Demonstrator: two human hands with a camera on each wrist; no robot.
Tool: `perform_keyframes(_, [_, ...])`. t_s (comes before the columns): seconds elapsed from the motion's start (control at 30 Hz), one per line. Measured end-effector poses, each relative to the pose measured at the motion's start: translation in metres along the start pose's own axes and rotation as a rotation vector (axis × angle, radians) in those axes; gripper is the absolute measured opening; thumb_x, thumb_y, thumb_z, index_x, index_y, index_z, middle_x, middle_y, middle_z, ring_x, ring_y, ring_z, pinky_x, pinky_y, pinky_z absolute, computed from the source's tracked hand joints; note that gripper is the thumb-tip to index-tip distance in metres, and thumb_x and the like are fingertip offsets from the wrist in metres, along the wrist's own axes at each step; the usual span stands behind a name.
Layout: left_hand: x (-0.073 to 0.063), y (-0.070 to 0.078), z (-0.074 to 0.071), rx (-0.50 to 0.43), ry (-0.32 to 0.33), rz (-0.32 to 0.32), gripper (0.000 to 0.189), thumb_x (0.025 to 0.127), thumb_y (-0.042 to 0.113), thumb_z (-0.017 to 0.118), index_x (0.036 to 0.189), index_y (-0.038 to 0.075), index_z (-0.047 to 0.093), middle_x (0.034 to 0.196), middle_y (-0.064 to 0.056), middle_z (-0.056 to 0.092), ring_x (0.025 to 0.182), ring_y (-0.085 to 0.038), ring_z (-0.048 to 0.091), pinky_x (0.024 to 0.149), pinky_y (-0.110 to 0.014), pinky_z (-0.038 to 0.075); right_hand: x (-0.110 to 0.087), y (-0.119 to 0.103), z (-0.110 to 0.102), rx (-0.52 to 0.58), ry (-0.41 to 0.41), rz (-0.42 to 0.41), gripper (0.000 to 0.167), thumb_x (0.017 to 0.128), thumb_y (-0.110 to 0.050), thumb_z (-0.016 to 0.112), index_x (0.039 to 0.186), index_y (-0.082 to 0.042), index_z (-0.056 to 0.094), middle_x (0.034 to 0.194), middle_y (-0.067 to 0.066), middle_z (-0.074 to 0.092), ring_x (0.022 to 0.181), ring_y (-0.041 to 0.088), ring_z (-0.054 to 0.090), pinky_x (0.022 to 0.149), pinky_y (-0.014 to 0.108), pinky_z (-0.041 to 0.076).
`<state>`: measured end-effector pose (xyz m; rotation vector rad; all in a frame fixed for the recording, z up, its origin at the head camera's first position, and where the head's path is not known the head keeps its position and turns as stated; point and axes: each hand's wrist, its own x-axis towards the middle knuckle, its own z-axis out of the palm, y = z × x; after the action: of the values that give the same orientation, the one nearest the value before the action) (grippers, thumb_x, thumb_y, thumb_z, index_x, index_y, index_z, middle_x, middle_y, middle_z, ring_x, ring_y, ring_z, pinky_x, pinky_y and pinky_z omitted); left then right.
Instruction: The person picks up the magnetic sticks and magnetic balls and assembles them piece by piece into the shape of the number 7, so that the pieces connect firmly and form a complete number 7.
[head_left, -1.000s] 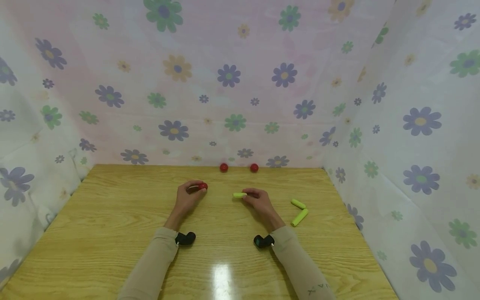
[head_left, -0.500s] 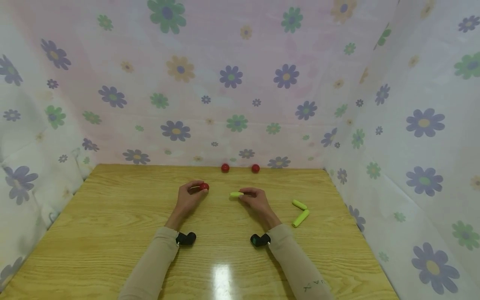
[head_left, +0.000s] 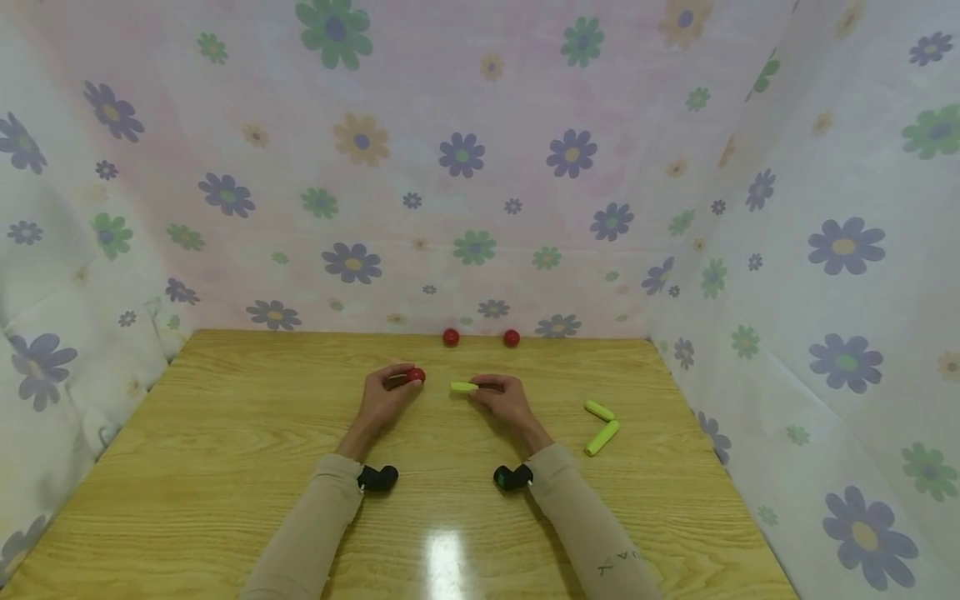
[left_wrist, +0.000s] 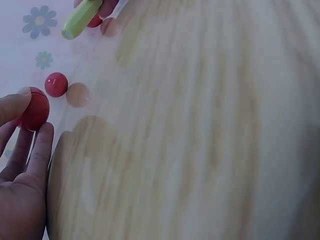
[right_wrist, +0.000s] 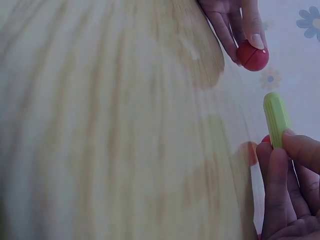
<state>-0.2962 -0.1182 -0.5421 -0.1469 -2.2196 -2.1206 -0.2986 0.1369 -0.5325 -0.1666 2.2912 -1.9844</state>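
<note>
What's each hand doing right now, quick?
Left hand: closed, pinching a red ball.
Right hand: closed, pinching a green stick.

From the gap between your left hand (head_left: 382,397) and right hand (head_left: 507,402), you can pass toward six o'clock, while a red ball (head_left: 450,337) stands at twelve, a second ball (head_left: 512,338) at two, and two green sticks (head_left: 602,437) just past three.
</note>
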Motion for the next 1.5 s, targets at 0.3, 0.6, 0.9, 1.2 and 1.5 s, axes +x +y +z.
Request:
perform_keyframes(0.3, [0.001,0.001,0.006,-0.010,-0.032,0.012,0.039,0.094,0.006,0.074,0.130,-0.004,0.066,0.129,-0.025,0.064,0.120,-0.038,0.063,0.087,-0.021,0.058,-0.006,-0.024,0.001,-0.046,-0.057,-0.021,0.031,0.094,0.002,0.068,0.123,0.015,0.065,0.125,0.032,0.065,0.110,0.035,0.067,0.079,0.020,0.058])
perform_keyframes(0.6, [0.005,0.000,0.009,0.004,-0.047,0.027,0.040,0.093,0.008,0.075,0.130,-0.003,0.065,0.129,-0.024,0.065,0.119,-0.035,0.065,0.088,-0.023,0.059,0.012,-0.002,0.007,-0.059,0.020,-0.013,0.027,0.092,-0.003,0.074,0.117,0.007,0.072,0.122,0.024,0.069,0.104,0.023,0.069,0.080,0.019,0.056])
perform_keyframes(0.9, [0.008,-0.001,0.009,-0.036,-0.059,0.033,0.040,0.093,0.005,0.074,0.132,-0.003,0.064,0.130,-0.024,0.065,0.120,-0.035,0.064,0.089,-0.023,0.059,0.019,-0.005,0.009,-0.023,0.019,0.015,0.023,0.090,-0.003,0.076,0.113,0.002,0.076,0.115,0.017,0.073,0.096,0.014,0.069,0.079,0.021,0.058])
perform_keyframes(1.2, [0.009,0.000,0.007,-0.047,-0.067,0.032,0.043,0.095,0.005,0.072,0.135,-0.007,0.061,0.133,-0.025,0.062,0.123,-0.037,0.062,0.091,-0.022,0.058,0.026,-0.010,0.014,-0.029,0.011,0.037,0.022,0.090,-0.002,0.076,0.111,0.003,0.076,0.113,0.018,0.073,0.094,0.012,0.068,0.079,0.020,0.056])
perform_keyframes(1.5, [0.005,-0.006,0.008,-0.059,-0.095,0.004,0.043,0.094,0.003,0.073,0.134,-0.006,0.061,0.133,-0.023,0.063,0.122,-0.036,0.063,0.090,-0.022,0.058,0.029,-0.001,0.018,-0.061,0.004,0.051,0.021,0.091,-0.006,0.076,0.112,-0.001,0.077,0.113,0.014,0.074,0.093,0.011,0.067,0.079,0.021,0.057])
